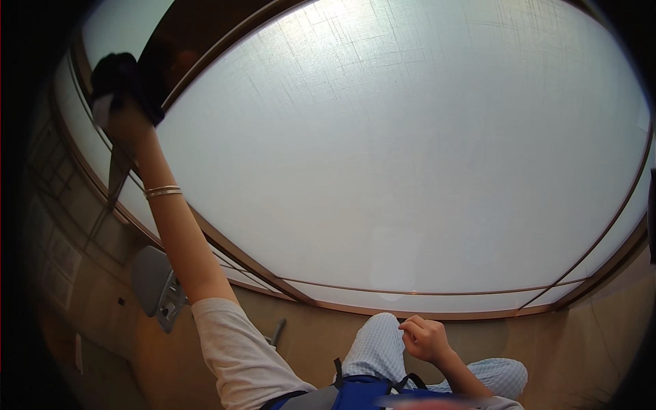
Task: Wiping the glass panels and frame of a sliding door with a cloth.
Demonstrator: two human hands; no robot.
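Note:
Stretched out to the upper left, my left hand (128, 119) holds a dark cloth (114, 72) up by the brown window frame (218, 45). The hand is blurred, and the cloth covers most of its fingers. Something pale shows at the cloth's lower edge. Two thin bangles (164, 191) circle that forearm. Before me stands a large frosted glass pane (389, 154), bright near its top and crossed by fine scratch-like lines. My right hand (424, 338) hangs over my lap beside one knee, fingers curled in, with nothing visible in it.
A grey chair (151, 282) stands on the floor to the left. The frame's bottom rail (410, 313) runs just ahead of my knees. Further panes with brown bars continue along the left. A blue and grey garment or bag with black straps (359, 392) lies across my front.

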